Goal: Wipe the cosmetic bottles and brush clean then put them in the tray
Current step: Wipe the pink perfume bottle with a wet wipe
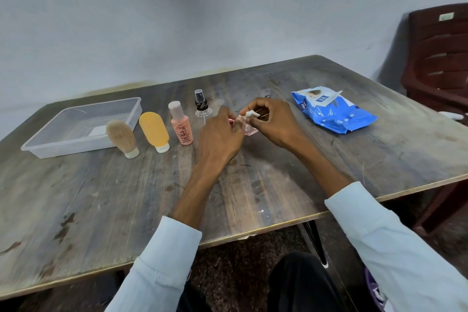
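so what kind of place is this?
Probably a plain room with a makeshift work spot, not a salon: a worn wooden table against a bare wall, a dark plastic chair beside it.

The small pink-tinted clear bottle is mostly hidden behind the left hand and right hand; only its lower corner shows. The crumpled white wipe is partly covered by fingers (its extent is unclear). The dark brown plastic chair is cut off at the right edge. Print on the blue wipes packet is too small to read.
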